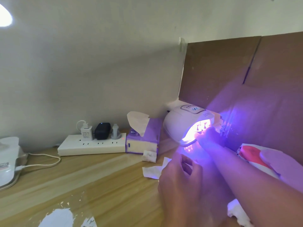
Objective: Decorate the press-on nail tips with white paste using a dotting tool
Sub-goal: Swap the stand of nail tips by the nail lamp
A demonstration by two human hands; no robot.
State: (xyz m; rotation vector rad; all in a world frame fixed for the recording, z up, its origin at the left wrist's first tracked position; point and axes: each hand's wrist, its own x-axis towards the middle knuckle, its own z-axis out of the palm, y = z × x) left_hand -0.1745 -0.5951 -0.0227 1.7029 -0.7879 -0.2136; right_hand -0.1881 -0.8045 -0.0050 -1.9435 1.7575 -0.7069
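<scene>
Open room is mostly left and centre on the wood-grain desk top [98, 177]. It's hemmed at the back by a flat white plastic power strip [91, 145] and a purple cardboard tissue box [142, 141], and walled off on the right by a tall brown cardboard sheet [229, 71]. A smooth white domed nail lamp [183, 122] is tucked against that sheet, mouth glowing violet.

The right hand [207, 135] is stretched out, forearm low, fingertips at the mouth. Its grip can't be told, too washed out by glare. Small pale shapes, maybe the press-on nail tips [201, 126], are seen just inside.

The left hand [178, 176] is held nearer, fingers curled. Whether anything's held can't be told. Torn white paper scraps [152, 172] are scattered just beside it.
</scene>
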